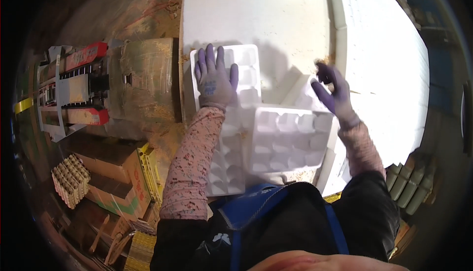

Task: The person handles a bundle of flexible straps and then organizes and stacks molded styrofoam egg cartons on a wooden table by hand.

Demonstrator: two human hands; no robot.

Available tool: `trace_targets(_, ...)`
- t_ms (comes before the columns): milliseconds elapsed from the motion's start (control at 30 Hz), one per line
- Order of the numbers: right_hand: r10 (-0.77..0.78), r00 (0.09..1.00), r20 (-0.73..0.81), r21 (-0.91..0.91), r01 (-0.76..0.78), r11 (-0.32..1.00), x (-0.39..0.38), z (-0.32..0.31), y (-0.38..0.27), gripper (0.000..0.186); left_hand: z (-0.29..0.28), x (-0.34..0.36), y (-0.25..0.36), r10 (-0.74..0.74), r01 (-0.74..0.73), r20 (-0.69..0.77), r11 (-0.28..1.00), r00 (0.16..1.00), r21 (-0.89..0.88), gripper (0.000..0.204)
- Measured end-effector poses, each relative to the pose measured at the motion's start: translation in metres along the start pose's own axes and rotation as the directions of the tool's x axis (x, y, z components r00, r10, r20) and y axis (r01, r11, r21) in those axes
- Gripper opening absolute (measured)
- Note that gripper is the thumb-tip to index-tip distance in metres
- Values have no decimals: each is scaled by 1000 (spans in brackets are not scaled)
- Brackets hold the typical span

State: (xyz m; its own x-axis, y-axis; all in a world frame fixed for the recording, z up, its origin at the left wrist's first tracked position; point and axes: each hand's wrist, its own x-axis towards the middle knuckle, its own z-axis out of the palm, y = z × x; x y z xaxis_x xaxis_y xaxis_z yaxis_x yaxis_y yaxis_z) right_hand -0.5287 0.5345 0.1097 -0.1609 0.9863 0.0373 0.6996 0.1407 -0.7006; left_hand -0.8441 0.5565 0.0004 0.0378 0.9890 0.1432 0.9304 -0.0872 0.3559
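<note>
My left hand (216, 83), in a grey and purple glove, lies flat with spread fingers on a white moulded tray (250, 74) of rounded hollows. White hollows continue under my left forearm down to my apron. A second white moulded tray (291, 139) lies to the right, slightly turned. My right hand (337, 96), gloved the same way, is raised beyond that tray's far right corner. Its thumb stands apart from the curled fingers, whose tips look dark. I see no held thing there. A white angular piece (299, 89) lies just left of it.
A white work surface (276, 5) with brown crumbs has a raised rim (339, 5) on its right. On the left are a red and grey machine (79, 91), an open cardboard box (116, 177) and stacked egg trays (71, 180). Grey cylinders (411, 185) stand at right.
</note>
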Motion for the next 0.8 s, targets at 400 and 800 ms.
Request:
trace_targets(400, 227, 970, -81, 102, -219, 970, -102, 8, 39, 25, -12, 30, -56, 134, -136, 26, 971, 991, 198, 64)
trace_targets(800, 464, 821, -332, 69, -469, 881, -73, 114, -44, 41, -30, -81, -56, 0, -4, 85, 999, 996, 47, 62)
